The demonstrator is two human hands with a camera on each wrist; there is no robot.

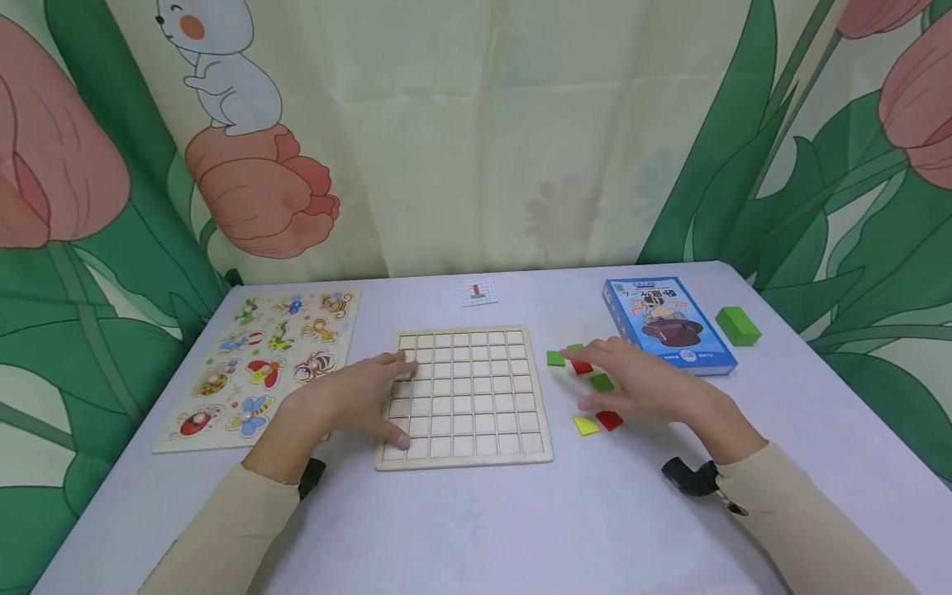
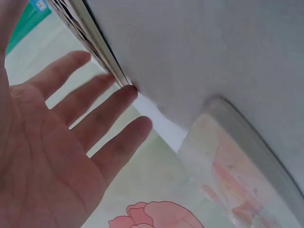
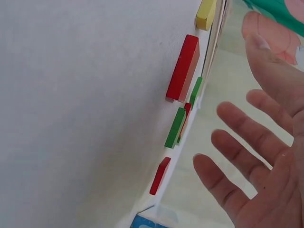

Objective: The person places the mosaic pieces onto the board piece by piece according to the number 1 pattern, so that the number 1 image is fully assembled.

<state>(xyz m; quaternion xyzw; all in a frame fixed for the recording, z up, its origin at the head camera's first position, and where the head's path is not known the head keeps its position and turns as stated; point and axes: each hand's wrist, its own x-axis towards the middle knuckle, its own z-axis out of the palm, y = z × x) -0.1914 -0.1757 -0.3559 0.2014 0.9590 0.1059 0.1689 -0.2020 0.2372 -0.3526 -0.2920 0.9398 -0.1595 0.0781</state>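
My left hand (image 1: 342,397) rests at the left side of a wooden grid board (image 1: 463,402), fingers spread, with thumb and fingertips over its edge. The left wrist view shows that hand's palm (image 2: 45,147) and its fingertips beside the board's edge. My right hand (image 1: 643,384) hovers over several small coloured tiles, fingers apart and holding nothing. Around it lie a green tile (image 1: 555,359), a red tile (image 1: 610,421) and a yellow tile (image 1: 586,426). In the right wrist view, a red block (image 3: 183,69) and a green block (image 3: 175,128) stand apart from the fingers.
An insect picture board (image 1: 230,326) lies at the left. Behind the grid board is a small pattern card (image 1: 478,292). A blue box (image 1: 669,324) and a green block (image 1: 738,326) sit at the back right. A printed curtain (image 1: 476,140) hangs behind the table.
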